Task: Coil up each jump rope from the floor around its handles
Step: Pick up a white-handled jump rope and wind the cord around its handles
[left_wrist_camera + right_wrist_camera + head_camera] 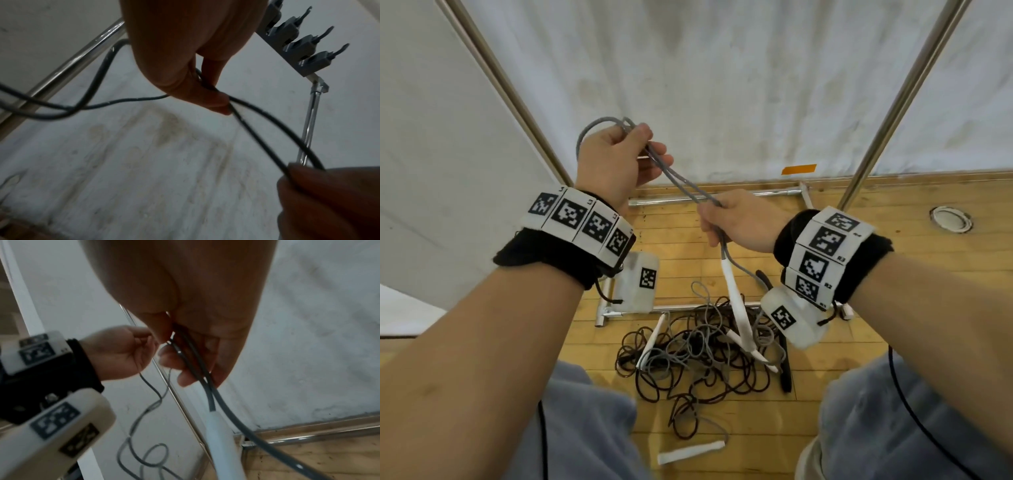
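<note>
Mid-step: sorting out 1 grey jump rope (681, 181) lifted clear of the tangled pile (698, 356) on the floor (859, 342). Left hand (613, 164) pinching a doubled loop, fingers (216, 104) clamped on it; right hand (743, 222) gripping 2 strands just above a dangling white handle (736, 301). Next, probably: gather both handles together, then wind slack around them without snagging the pile.
</note>
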